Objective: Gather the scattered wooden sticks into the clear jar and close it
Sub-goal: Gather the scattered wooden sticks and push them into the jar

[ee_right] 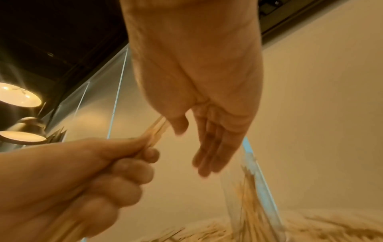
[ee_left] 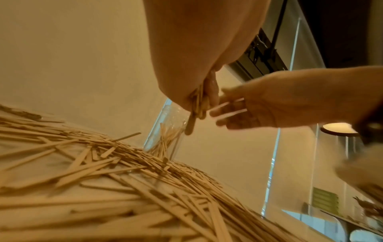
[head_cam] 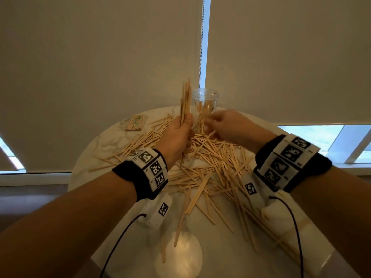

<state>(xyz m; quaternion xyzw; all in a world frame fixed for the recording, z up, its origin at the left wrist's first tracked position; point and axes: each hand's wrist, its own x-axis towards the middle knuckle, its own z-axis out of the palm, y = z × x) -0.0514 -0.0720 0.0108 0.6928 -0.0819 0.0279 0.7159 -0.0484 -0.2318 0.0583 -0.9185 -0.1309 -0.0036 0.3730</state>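
My left hand (head_cam: pixel 179 131) grips an upright bundle of wooden sticks (head_cam: pixel 186 101) in its fist, just left of the clear jar (head_cam: pixel 206 100). The jar stands open at the table's far edge with some sticks leaning inside. My right hand (head_cam: pixel 215 121) hovers in front of the jar, fingers straight and holding nothing, reaching toward the bundle. In the right wrist view its straight fingers (ee_right: pixel 209 155) point down beside the left fist (ee_right: pixel 107 176) and the jar (ee_right: pixel 254 201). The left wrist view shows stick ends (ee_left: pixel 193 117) poking out below the left hand. Many scattered sticks (head_cam: pixel 208 163) cover the table.
The round white marble table (head_cam: pixel 216 247) stands against window blinds (head_cam: pixel 100 57). A packet of sticks (head_cam: pixel 136 123) lies at the back left. A pale round patch (head_cam: pixel 178 255) shows near the front edge; lid or glare, I cannot tell. Cables hang from both wristbands.
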